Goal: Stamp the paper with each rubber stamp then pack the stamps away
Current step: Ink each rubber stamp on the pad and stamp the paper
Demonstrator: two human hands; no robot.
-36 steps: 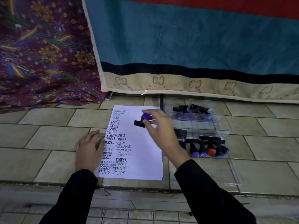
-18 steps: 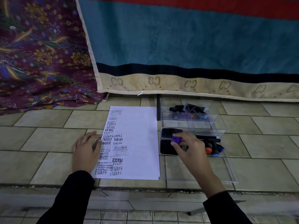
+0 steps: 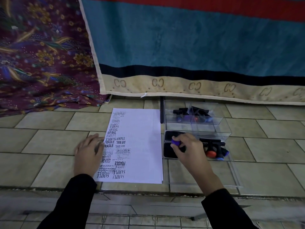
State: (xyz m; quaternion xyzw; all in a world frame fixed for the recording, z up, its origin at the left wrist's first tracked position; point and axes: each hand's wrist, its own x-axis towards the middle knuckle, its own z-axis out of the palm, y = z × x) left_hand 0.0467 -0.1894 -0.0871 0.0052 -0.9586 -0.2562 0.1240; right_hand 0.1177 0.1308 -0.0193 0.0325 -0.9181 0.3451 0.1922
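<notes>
A white sheet of paper (image 3: 142, 146) lies on the tiled floor, with black stamp prints down its left side. My left hand (image 3: 90, 152) rests flat on the paper's left edge, fingers straight. My right hand (image 3: 188, 150) grips a stamp with a purple knob (image 3: 175, 142) and holds it down on the black ink pad (image 3: 171, 138), to the right of the paper. Beside that hand lie a few stamps with red and blue knobs (image 3: 214, 150). More stamps (image 3: 193, 114) sit in a clear plastic box (image 3: 221, 128) behind the pad.
A clear plastic lid (image 3: 234, 172) lies flat under the pad and loose stamps. A teal, red and beige blanket (image 3: 189, 52) hangs at the back, a purple floral cloth (image 3: 41, 60) at the left. A step edge (image 3: 148, 190) runs just in front of the paper.
My right hand carried the purple-knobbed stamp from above the paper to the right and down onto the ink pad. My left hand stayed on the paper's edge.
</notes>
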